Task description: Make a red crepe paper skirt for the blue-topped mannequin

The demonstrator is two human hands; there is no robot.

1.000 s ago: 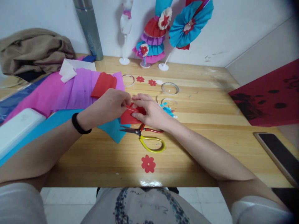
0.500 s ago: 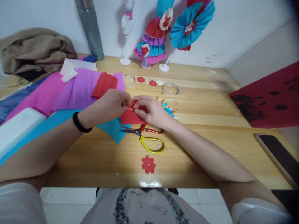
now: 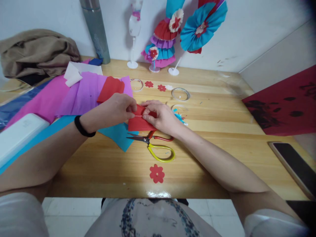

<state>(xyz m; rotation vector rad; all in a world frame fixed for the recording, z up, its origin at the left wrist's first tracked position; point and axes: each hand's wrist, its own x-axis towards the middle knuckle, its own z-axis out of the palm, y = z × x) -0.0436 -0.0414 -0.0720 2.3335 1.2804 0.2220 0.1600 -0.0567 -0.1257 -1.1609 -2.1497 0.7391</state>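
A piece of red crepe paper lies on the table beneath both hands. Across it runs a thin white strip, stretched between my fingertips. My left hand, with a black band on its wrist, pinches the strip's left end. Thumb and fingers of my right hand close on the red paper at the strip's right end; part of the paper is hidden under that hand. Just below lie scissors with one red and one yellow handle, blades apart. Nearer the table edge is a red paper flower.
Purple crepe paper, pink and blue sheets and a white box-like object lie left. Behind are tape rolls, small red flowers, ruffled paper figures and a bottle. A phone lies right.
My left hand has shifted slightly left, and the white strip between the hands now lies more level. My right hand has barely moved.
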